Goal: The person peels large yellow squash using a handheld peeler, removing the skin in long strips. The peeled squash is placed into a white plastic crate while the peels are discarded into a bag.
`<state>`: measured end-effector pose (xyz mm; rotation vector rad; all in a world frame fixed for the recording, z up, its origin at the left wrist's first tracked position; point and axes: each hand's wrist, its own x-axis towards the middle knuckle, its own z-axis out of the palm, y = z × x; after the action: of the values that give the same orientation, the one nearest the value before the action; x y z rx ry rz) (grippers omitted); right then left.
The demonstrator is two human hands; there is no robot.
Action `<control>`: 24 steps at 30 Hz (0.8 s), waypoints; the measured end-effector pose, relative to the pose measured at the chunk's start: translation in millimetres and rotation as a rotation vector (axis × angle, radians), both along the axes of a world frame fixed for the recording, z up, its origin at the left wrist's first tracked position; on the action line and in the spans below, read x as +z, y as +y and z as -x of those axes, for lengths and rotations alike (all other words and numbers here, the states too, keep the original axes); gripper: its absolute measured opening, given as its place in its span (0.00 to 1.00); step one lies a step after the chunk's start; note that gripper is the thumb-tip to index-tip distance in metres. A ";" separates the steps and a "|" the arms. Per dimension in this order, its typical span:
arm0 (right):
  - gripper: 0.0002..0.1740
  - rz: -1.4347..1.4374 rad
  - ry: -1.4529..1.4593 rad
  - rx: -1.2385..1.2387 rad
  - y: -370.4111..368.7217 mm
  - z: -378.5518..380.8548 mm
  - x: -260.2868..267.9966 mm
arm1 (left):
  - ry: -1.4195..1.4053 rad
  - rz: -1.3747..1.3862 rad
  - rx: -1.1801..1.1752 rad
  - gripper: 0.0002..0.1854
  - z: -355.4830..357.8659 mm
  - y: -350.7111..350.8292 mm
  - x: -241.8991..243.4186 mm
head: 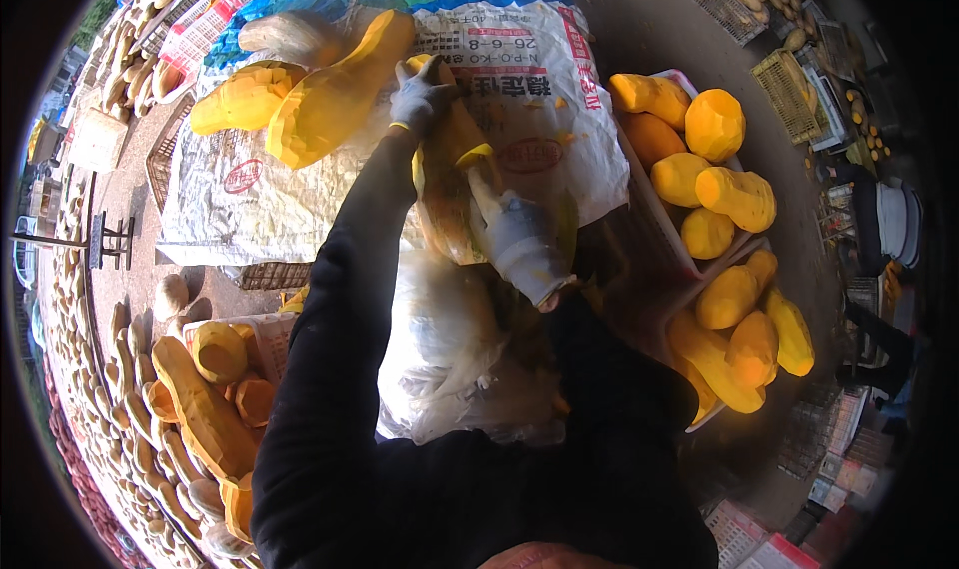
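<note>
A partly peeled long squash [442,202] lies lengthwise before me, its near end toward my body. My left hand [423,97], in a pale glove, grips its far end from above. My right hand [521,235], also gloved, is curled over the near part, seemingly around a peeler mostly hidden by the fingers. At its extended digit is a curved yellow piece [474,154]; I cannot tell whether it is peel or tool. Left of the squash, a large peeled squash [345,89], a shorter peeled one [247,97] and a blurred tan squash [288,35] rest on a printed woven sack [210,235].
Peeled squashes fill an upper right crate [680,82] and a lower right crate [704,423]. Another crate [281,329] of peeled squashes stands at my left. Clear plastic sheeting [434,344] covers my lap area. Many unpeeled squashes [142,434] cover the ground leftward. People are at the far right.
</note>
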<state>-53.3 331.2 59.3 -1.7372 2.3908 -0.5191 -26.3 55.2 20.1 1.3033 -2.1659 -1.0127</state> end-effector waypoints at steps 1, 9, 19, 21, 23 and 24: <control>0.27 0.034 0.021 -0.011 22.8 -9.5 -0.6 | -0.007 0.017 -0.004 0.45 0.3 1.4 4.4; 0.30 0.324 0.109 -0.120 114.2 -53.0 -11.7 | -0.173 0.069 0.115 0.42 5.9 10.4 -0.6; 0.31 0.141 -0.111 -0.090 90.1 -45.0 -2.7 | 0.013 -0.028 0.060 0.42 11.0 -34.4 -16.2; 0.31 0.048 -0.078 -0.150 86.1 -46.5 -7.8 | 0.001 0.003 0.035 0.42 12.6 -37.9 -18.1; 0.31 0.186 -0.130 -0.126 93.5 -51.4 -16.4 | -0.045 0.032 0.026 0.40 12.8 -39.0 -21.9; 0.31 0.263 -0.154 -0.116 99.6 -54.2 -22.0 | -0.063 0.053 0.024 0.40 13.2 -40.5 -23.2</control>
<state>0.9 430.8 37.3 -1.5880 2.4123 -0.9852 -39.4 14.6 -3.1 1.3503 -2.2026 -0.9106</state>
